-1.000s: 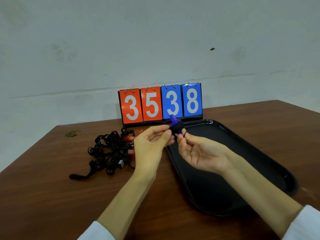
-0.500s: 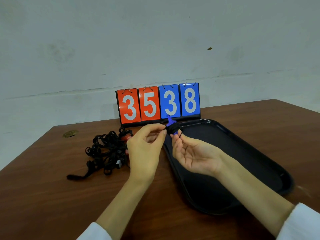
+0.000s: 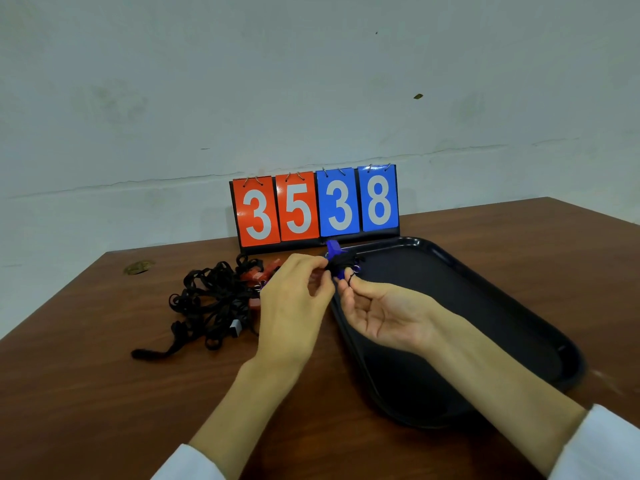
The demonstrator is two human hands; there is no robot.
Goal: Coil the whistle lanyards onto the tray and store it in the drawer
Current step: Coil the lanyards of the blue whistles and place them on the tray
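Two hands meet above the tray's (image 3: pixel 485 306) far-left corner: our left hand (image 3: pixel 294 306) pinches the cord-wrapped blue whistle (image 3: pixel 334 247), our right hand (image 3: pixel 384 313) its black lanyard (image 3: pixel 350 279).

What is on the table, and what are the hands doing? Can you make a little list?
left hand: pinches the blue whistle
right hand: pinches the black lanyard wound round it
tray: black, on the table under the right hand
lanyard pile: tangled, left of the tray
scoreboard: shows 35 and 38
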